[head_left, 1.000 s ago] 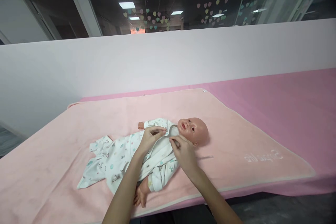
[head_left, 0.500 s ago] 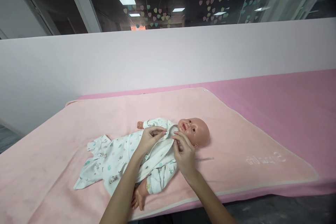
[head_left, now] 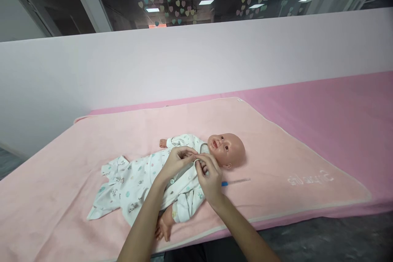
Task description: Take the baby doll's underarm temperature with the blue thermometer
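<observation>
- Doll lay on its back on the peach blanket, head toward the right of the view, dressed in a white patterned outfit.
- Left hand pinched the outfit's front edge near the neck.
- Right hand gripped the same edge between thumb and fingers; the 2 hands' fingertips were close, contact unclear.
- Blue-ended stick lay just beside the right hand.
- Blanket was spread over a pink sheet.
</observation>
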A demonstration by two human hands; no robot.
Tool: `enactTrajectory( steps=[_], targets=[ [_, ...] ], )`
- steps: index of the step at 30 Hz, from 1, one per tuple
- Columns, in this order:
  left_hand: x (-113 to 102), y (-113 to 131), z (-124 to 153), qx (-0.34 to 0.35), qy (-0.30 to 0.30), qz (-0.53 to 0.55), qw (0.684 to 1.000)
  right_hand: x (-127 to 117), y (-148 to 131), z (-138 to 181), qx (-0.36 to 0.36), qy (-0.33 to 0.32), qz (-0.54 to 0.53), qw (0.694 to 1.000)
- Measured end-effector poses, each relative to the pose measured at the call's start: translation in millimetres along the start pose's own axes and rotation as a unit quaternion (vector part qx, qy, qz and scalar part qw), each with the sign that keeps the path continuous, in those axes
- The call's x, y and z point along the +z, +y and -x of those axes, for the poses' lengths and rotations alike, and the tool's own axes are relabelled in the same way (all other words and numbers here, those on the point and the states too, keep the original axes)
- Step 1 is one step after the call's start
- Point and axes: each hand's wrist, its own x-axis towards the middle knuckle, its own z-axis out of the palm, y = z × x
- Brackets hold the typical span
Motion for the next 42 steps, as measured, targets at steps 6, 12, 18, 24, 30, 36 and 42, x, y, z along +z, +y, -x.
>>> enactTrajectory(
  steps=[6,12,18,24,30,36,42],
  targets=[
    [-2.1,1.8,-1.4,-0.046,-0.009,0.056,0.997,0.3,3.0,2.1,0.006,-0.018,0.009,1.000],
    [-7.9,6.1,-0.1,-0.065,-0.045,0.047,0.996,-1.8,1.5,0.2,0.008,-0.012,-0.004,1.000],
    [-7.6,12.8,3.9,-0.002,-0.084,-0.089,0.992,-2.6,2.0,0.6,0.044,-0.004,-0.002,0.999],
    [-3.0,8.1,3.5,0.016,-0.056,-0.135,0.989,-0.9,3.7,1.3,0.079,-0.004,0.009,0.997],
    [-2.2,1.7,2.0,0.021,-0.040,-0.128,0.991,-1.9,3.0,2.0,0.074,-0.012,-0.011,0.997],
    [-4.0,6.1,2.4,0.052,-0.051,-0.133,0.988,-2.5,2.3,1.9,0.078,-0.016,-0.013,0.997],
    [-4.3,8.9,2.3,0.036,-0.074,-0.107,0.991,-0.3,5.2,3.6,0.101,-0.004,-0.012,0.995]
  ],
)
